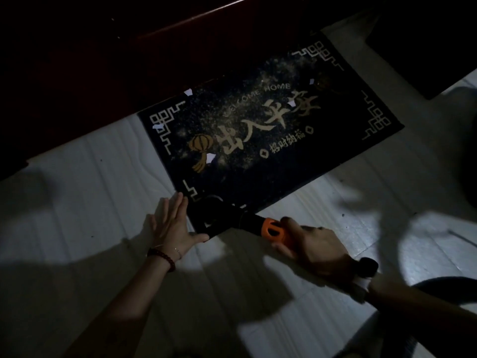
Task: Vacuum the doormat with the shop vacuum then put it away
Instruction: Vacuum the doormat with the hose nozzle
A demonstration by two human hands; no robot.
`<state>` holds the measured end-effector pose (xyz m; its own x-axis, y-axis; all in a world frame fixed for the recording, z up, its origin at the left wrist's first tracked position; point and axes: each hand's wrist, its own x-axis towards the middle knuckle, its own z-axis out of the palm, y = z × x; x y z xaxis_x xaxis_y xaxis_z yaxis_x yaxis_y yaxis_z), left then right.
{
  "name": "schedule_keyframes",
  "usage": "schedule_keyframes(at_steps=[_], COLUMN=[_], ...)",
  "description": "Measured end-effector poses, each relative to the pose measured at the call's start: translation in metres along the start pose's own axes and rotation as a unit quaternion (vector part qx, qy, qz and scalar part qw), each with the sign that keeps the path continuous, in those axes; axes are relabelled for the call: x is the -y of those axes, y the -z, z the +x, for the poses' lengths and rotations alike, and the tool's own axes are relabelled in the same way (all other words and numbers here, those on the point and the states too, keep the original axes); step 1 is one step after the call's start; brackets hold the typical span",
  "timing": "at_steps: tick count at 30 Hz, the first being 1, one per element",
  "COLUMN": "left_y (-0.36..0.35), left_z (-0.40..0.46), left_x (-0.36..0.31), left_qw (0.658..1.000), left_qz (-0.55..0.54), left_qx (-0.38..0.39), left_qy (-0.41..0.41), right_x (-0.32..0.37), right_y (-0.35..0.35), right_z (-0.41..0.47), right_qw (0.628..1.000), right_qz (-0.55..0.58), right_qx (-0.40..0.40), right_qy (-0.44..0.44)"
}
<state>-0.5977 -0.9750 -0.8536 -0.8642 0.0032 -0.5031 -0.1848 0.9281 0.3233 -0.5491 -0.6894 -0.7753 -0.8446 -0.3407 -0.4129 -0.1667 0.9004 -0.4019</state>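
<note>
A black doormat (322, 140) with gold lettering and a gold lantern lies on the pale floor, dusted with light grit and a few white paper scraps (209, 158). My left hand (172, 223) rests flat, fingers apart, on the floor at the mat's near left corner, thumb touching the mat edge. My right hand (313, 248) grips the vacuum wand (275, 229) by its orange collar. The wand's black nozzle (214, 215) sits on the mat's near corner, hard to make out in the dim light. A black hose (367, 266) runs back past my right wrist.
Dark red-brown furniture or a door (129, 60) borders the mat's far side. A dark object (438, 47) stands at the upper right. The pale floor (77, 189) spreads left and front, crossed by heavy shadows. A dark curved shape (438, 288), likely hose, lies at the lower right.
</note>
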Motion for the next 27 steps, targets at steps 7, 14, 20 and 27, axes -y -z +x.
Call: schedule_keyframes(at_steps=[7, 14, 20, 27], left_y=[-0.001, 0.0, -0.001, 0.003], left_z=[-0.001, 0.0, 0.001, -0.001], left_x=[-0.001, -0.001, 0.001, -0.006], left_qw=[1.0, 1.0, 1.0, 0.999], left_qz=[0.002, -0.011, 0.005, 0.018], left_qx=[-0.001, 0.001, 0.001, 0.001], left_qy=[-0.003, 0.001, -0.002, 0.042], right_x=[0.0, 0.012, -0.014, 0.044], right_y=[0.04, 0.004, 0.039, 0.037], right_z=[0.087, 0.03, 0.058, 0.111], right_qw=[0.982, 0.999, 0.978, 0.996], right_qz=[0.048, 0.023, 0.048, 0.018], right_qx=[-0.151, -0.033, -0.161, -0.087], right_qy=[-0.098, -0.028, -0.127, -0.03])
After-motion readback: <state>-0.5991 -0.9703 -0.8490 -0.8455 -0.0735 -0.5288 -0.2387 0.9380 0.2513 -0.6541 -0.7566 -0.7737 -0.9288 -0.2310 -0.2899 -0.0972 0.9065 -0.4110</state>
